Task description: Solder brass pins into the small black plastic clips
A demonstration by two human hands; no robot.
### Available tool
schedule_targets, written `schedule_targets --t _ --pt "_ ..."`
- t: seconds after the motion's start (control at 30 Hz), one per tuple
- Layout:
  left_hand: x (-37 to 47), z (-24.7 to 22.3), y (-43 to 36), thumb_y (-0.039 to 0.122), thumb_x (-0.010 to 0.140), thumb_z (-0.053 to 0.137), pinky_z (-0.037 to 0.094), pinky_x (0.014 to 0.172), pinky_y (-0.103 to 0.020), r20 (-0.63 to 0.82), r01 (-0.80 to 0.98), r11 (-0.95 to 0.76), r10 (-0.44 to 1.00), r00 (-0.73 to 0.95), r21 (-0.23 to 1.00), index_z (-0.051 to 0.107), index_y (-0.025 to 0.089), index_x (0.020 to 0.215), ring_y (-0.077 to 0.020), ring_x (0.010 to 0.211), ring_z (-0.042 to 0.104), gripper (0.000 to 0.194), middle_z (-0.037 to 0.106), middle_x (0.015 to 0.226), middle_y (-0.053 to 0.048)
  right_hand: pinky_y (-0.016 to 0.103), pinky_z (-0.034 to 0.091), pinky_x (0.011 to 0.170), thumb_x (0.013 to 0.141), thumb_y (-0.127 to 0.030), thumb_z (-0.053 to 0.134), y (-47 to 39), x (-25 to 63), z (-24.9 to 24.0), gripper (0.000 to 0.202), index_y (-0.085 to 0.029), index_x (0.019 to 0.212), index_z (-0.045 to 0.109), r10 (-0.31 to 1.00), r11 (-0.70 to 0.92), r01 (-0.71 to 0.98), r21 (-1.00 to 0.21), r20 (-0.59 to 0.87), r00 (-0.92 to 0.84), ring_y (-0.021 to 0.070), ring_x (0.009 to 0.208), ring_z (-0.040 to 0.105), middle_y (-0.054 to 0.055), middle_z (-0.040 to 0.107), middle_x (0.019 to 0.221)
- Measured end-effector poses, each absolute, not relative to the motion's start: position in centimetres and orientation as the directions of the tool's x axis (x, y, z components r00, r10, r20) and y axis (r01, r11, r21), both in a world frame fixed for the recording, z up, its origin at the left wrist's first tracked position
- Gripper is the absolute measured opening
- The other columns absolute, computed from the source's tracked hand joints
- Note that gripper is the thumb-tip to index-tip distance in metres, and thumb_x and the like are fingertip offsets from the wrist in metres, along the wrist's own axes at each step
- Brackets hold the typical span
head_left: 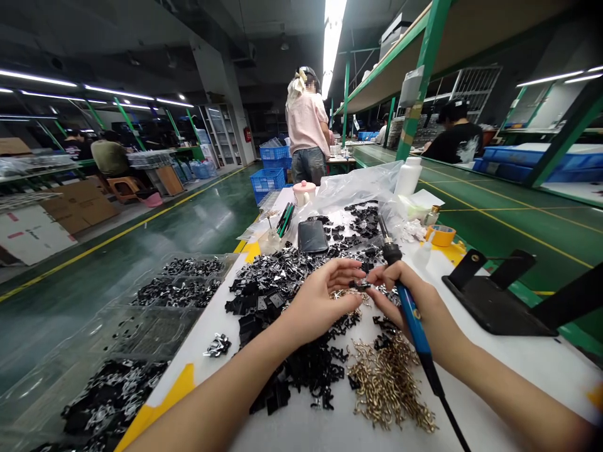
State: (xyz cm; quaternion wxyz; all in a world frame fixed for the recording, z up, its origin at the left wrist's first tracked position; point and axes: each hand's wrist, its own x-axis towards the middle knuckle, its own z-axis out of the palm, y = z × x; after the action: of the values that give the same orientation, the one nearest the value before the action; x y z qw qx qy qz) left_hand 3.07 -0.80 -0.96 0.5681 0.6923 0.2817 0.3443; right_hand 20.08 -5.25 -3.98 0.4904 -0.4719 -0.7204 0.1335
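My left hand (330,298) has its fingers curled around one side of a small black part (360,285), touching it near the middle of the view. On the other side, my right hand (405,292) pinches at the same part with thumb and index finger. A blue-handled soldering iron (413,323) also lies in my right hand, its metal tip pointing up and away and its cable trailing down. Beneath my hands are piles of black and silver parts (271,282). Gold-coloured curved pins (389,383) form a heap just below my right hand.
A black phone (312,236) lies behind the parts. At right stand a black metal bracket (502,301) and orange tape (441,235). Clear trays (155,333) of parts are at left. Beyond are a white bottle (408,177), a lidded mug (304,193) and a standing person (307,129).
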Motion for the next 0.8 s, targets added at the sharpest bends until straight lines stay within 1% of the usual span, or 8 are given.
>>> schedule_targets --t 0.07,0.13,0.3,0.4,0.5,0.67,0.73,0.8 --pt "3.1 -1.1 -1.2 0.013 0.075 0.058 0.045 0.088 -0.033 0.259 0.084 -0.373 0.771 0.582 0.924 0.056 0.017 0.108 -0.0195 0.099 0.057 0.033 0.061 0.105 -0.009 0.033 0.044 0.073 0.081 -0.019 0.052 -5.2 20.1 -3.8 0.021 -0.023 0.076 0.033 0.838 0.494 0.506 -0.707 0.543 -0.059 0.0163 0.082 0.055 0.003 0.054 0.087" --pt "3.2 -1.2 -1.5 0.013 0.077 0.054 0.046 0.084 -0.03 0.312 0.137 -0.46 0.762 0.568 0.877 0.058 0.016 0.103 -0.0179 0.093 0.058 0.026 0.062 0.099 -0.008 0.032 0.044 0.073 0.081 -0.02 0.053 -5.2 20.0 -3.7 0.021 -0.023 0.076 0.033 0.848 0.488 0.471 -0.735 0.527 -0.057 0.016 0.081 0.056 0.002 0.054 0.087" --pt "3.2 -1.3 -1.7 0.015 0.077 0.053 0.047 0.073 -0.026 0.318 0.174 -0.475 0.776 0.546 0.863 0.057 0.017 0.096 -0.0156 0.082 0.057 0.02 0.061 0.089 -0.005 0.03 0.045 0.069 0.08 -0.021 0.054 -5.1 20.0 -3.6 0.022 -0.023 0.075 0.033 0.851 0.487 0.448 -0.749 0.523 -0.051 0.0156 0.08 0.057 0.002 0.055 0.083" --pt "3.2 -1.2 -1.6 0.016 0.076 0.055 0.045 0.066 -0.025 0.271 0.171 -0.418 0.798 0.538 0.892 0.057 0.018 0.094 -0.0143 0.074 0.055 0.018 0.058 0.085 -0.004 0.028 0.046 0.066 0.081 -0.026 0.056 -5.0 20.3 -3.6 0.023 -0.023 0.075 0.034 0.864 0.469 0.453 -0.758 0.5 -0.059 0.0158 0.078 0.057 0.002 0.057 0.084" --pt "3.1 -1.2 -1.0 0.018 0.072 0.059 0.042 0.058 -0.024 0.192 0.152 -0.293 0.862 0.47 0.944 0.056 0.018 0.091 -0.011 0.064 0.052 0.019 0.053 0.083 -0.003 0.026 0.044 0.058 0.084 -0.036 0.051 -5.0 20.7 -3.4 0.021 -0.022 0.075 0.038 0.882 0.427 0.493 -0.758 0.469 -0.043 0.0149 0.071 0.056 0.003 0.059 0.083" --pt "2.6 -1.7 0.8 0.016 0.064 0.064 0.045 0.066 -0.029 0.051 0.065 -0.075 0.947 0.317 0.995 0.055 0.017 0.085 -0.0131 0.065 0.055 0.023 0.051 0.077 -0.002 0.026 0.04 0.053 0.088 -0.045 0.042 -5.1 21.7 -2.7 0.024 -0.023 0.09 0.051 0.878 0.395 0.56 -0.728 0.479 0.002 0.0147 0.064 0.052 0.001 0.054 0.071" --pt "2.5 -1.9 1.3 0.014 0.063 0.064 0.047 0.067 -0.03 0.017 0.007 -0.02 0.951 0.308 1.0 0.054 0.017 0.085 -0.0128 0.064 0.055 0.024 0.051 0.074 -0.001 0.026 0.04 0.054 0.087 -0.044 0.044 -5.1 22.0 -2.5 0.024 -0.024 0.097 0.053 0.866 0.415 0.524 -0.744 0.499 0.022 0.0152 0.066 0.052 0.001 0.054 0.072" --pt "2.4 -1.9 1.4 0.013 0.063 0.063 0.048 0.068 -0.03 0.003 -0.041 0.01 0.952 0.307 0.999 0.054 0.016 0.085 -0.0119 0.063 0.054 0.024 0.051 0.071 0.0 0.026 0.039 0.054 0.087 -0.039 0.046 -5.2 22.1 -2.4 0.021 -0.023 0.095 0.057 0.865 0.433 0.452 -0.78 0.501 0.037 0.015 0.065 0.052 0.001 0.054 0.07"
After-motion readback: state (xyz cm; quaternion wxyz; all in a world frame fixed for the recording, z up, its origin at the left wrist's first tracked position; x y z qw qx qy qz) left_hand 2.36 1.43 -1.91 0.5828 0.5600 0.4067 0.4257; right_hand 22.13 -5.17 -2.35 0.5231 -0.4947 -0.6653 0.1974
